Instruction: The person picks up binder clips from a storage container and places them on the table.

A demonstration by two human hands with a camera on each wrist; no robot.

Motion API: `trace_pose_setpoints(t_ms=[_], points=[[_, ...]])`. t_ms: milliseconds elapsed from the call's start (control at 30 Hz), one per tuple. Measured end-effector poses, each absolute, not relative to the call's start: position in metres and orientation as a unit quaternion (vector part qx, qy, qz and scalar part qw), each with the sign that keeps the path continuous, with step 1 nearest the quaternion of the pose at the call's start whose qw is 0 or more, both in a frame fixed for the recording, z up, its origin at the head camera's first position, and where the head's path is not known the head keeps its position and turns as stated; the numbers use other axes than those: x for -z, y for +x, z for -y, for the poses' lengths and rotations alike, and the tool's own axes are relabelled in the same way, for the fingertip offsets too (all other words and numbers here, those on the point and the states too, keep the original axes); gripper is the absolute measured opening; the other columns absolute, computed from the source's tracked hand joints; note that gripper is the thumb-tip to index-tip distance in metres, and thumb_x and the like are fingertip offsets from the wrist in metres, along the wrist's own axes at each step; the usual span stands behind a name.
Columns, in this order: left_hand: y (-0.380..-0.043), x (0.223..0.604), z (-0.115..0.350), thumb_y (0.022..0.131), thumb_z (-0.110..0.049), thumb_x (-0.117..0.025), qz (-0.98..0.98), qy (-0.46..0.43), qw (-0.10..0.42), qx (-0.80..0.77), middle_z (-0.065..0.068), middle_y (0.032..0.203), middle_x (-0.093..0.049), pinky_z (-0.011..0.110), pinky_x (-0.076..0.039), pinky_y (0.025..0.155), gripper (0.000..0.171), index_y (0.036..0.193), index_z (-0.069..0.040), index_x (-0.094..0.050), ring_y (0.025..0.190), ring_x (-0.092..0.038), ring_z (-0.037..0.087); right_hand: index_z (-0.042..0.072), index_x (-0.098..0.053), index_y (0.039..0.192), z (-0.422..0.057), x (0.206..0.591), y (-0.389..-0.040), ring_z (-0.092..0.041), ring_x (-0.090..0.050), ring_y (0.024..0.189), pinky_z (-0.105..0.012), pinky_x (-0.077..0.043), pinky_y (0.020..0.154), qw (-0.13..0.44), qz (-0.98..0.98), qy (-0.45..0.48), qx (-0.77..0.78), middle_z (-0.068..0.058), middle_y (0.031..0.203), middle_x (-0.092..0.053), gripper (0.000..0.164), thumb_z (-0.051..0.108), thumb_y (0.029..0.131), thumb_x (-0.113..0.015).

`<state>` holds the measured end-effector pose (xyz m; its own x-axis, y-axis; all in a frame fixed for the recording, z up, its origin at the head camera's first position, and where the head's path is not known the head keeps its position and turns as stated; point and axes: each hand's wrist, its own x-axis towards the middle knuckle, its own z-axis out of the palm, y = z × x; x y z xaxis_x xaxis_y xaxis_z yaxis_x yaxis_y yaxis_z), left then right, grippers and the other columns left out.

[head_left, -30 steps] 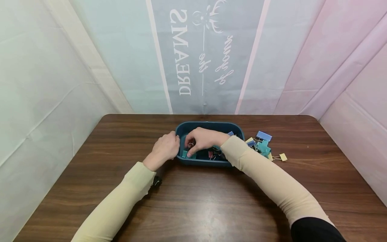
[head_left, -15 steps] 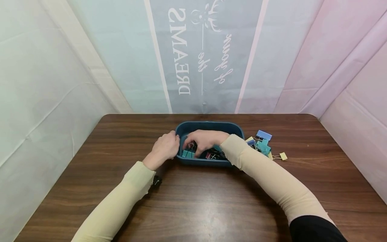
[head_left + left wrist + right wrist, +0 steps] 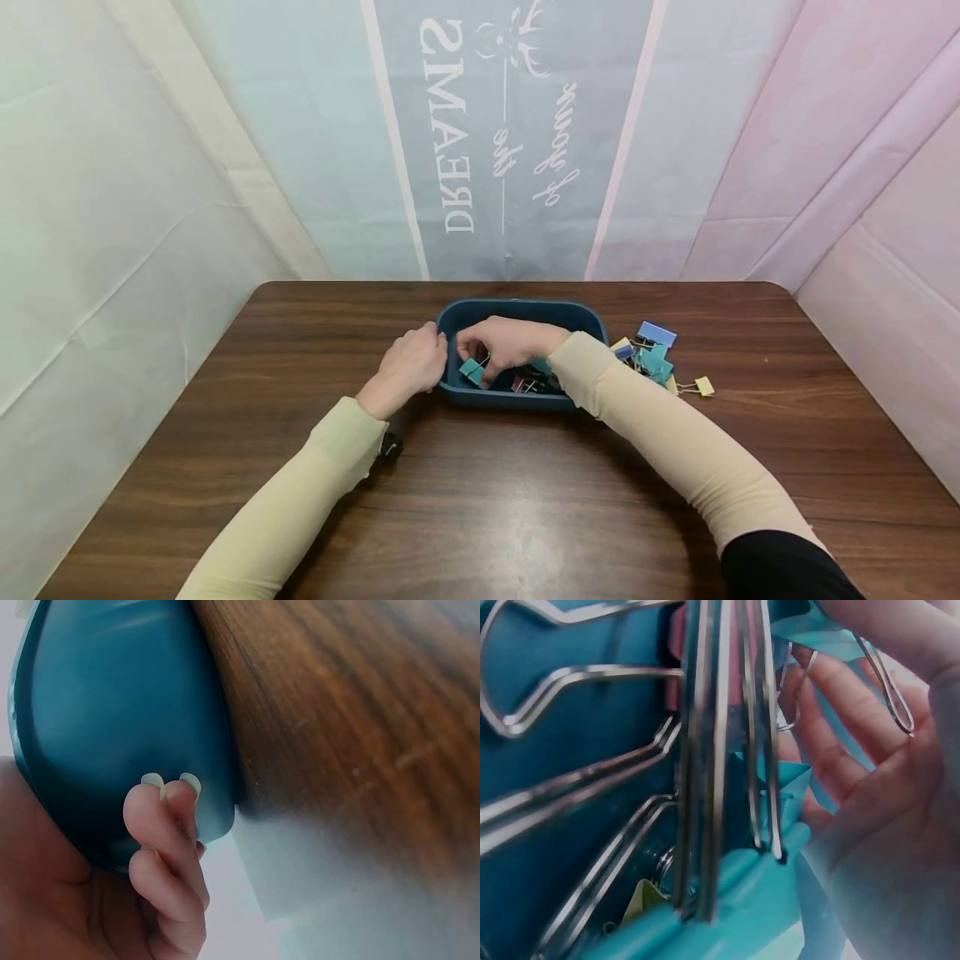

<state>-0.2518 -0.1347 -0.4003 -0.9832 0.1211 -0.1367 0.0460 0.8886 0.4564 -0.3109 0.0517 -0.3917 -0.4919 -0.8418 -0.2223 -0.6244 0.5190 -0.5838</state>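
A dark blue plastic bin [image 3: 517, 402] sits at the table's far side. My left hand [image 3: 408, 367] holds its left end, thumb at the rim and fingers curled against the outer wall [image 3: 112, 697] in the left wrist view. Inside the bin, my right hand [image 3: 506, 342] pinches a teal binder clip [image 3: 472, 371], which is tilted with its wire handle toward the palm. Beneath that hand lie more binder clips, among them a pink one [image 3: 518, 383]. Large in the right wrist view are wire handles and another teal clip [image 3: 757, 907]; the pinched clip [image 3: 821, 637] shows at the top.
Right of the bin, a loose pile of teal, blue and yellow binder clips [image 3: 651, 364] lies on the wooden table [image 3: 525, 500]. One yellow clip [image 3: 703, 387] is at its right edge. A small black object [image 3: 390, 447] lies beside the left sleeve. Fabric walls surround the table.
The teal clip lay flat by the bin's left end and is now tilted in my right fingers. That hand's thumb and fingers shifted around it. My left hand stayed on the bin's end.
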Motion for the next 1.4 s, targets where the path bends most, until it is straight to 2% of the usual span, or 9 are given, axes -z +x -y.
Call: trace_pose_setpoints(t_ms=[267, 467, 567, 800, 1100, 1233, 1400], points=[[-0.252, 0.399, 0.133, 0.109, -0.03, -0.035, -0.966, 0.04, 0.103, -0.232, 0.011, 0.069, -0.06, 0.031, -0.048, 0.046, 0.037, 0.116, 0.001, -0.053, 0.048, -0.06, 0.021, 0.015, -0.062, 0.091, -0.06, 0.377, -0.314, -0.016, -0.06, 0.083, -0.031, -0.052, 0.074, 0.188, -0.831, -0.439, 0.286, 0.001, 0.091, -0.063, 0.02, 0.017, 0.085, -0.081], [-0.251, 0.397, 0.133, 0.109, -0.029, -0.033, -0.966, 0.046, 0.095, -0.234, 0.01, 0.069, -0.06, 0.032, -0.049, 0.047, 0.036, 0.115, 0.001, -0.053, 0.048, -0.061, 0.02, 0.016, -0.064, 0.094, -0.077, 0.338, -0.316, -0.015, -0.064, 0.084, -0.034, -0.053, 0.079, 0.126, -0.826, -0.442, 0.326, 0.002, 0.091, -0.065, 0.017, 0.02, 0.087, -0.079], [-0.25, 0.398, 0.134, 0.109, -0.027, -0.033, -0.968, 0.055, 0.085, -0.23, 0.01, 0.068, -0.059, 0.032, -0.049, 0.047, 0.036, 0.114, 0.002, -0.053, 0.048, -0.06, 0.02, 0.015, -0.064, 0.097, -0.091, 0.314, -0.313, -0.017, -0.066, 0.087, -0.036, -0.053, 0.084, 0.103, -0.825, -0.428, 0.354, 0.0, 0.093, -0.067, 0.017, 0.021, 0.089, -0.078], [-0.251, 0.398, 0.133, 0.109, -0.026, -0.032, -0.969, 0.061, 0.079, -0.224, 0.01, 0.068, -0.059, 0.032, -0.049, 0.048, 0.036, 0.114, 0.002, -0.054, 0.048, -0.059, 0.019, 0.015, -0.064, 0.101, -0.148, 0.277, -0.292, -0.019, -0.064, 0.088, -0.038, -0.052, 0.075, 0.062, -0.862, -0.348, 0.363, -0.003, 0.098, -0.066, 0.016, 0.026, 0.093, -0.073], [-0.251, 0.397, 0.135, 0.109, -0.026, -0.032, -0.969, 0.062, 0.083, -0.223, 0.01, 0.069, -0.059, 0.032, -0.049, 0.049, 0.036, 0.114, 0.003, -0.054, 0.048, -0.06, 0.019, 0.012, -0.063, 0.119, -0.25, 0.306, -0.278, -0.015, -0.064, 0.088, -0.027, -0.051, 0.077, 0.031, -0.92, -0.26, 0.293, -0.002, 0.102, -0.068, 0.026, 0.019, 0.095, -0.07], [-0.252, 0.397, 0.135, 0.109, -0.026, -0.033, -0.97, 0.064, 0.083, -0.221, 0.01, 0.07, -0.059, 0.033, -0.049, 0.049, 0.036, 0.114, 0.003, -0.054, 0.049, -0.06, 0.019, 0.013, -0.066, 0.118, -0.294, 0.329, -0.269, -0.014, -0.063, 0.086, -0.028, -0.05, 0.072, 0.041, -0.942, -0.213, 0.257, 0.0, 0.103, -0.067, 0.026, 0.027, 0.095, -0.07], [-0.253, 0.397, 0.134, 0.109, -0.026, -0.033, -0.97, 0.063, 0.086, -0.219, 0.011, 0.071, -0.058, 0.033, -0.049, 0.05, 0.037, 0.116, 0.003, -0.053, 0.05, -0.059, 0.02, 0.015, -0.068, 0.112, -0.333, 0.357, -0.263, -0.015, -0.058, 0.083, -0.029, -0.047, 0.069, 0.049, -0.956, -0.177, 0.226, 0.001, 0.096, -0.066, 0.024, 0.033, 0.096, -0.068]])
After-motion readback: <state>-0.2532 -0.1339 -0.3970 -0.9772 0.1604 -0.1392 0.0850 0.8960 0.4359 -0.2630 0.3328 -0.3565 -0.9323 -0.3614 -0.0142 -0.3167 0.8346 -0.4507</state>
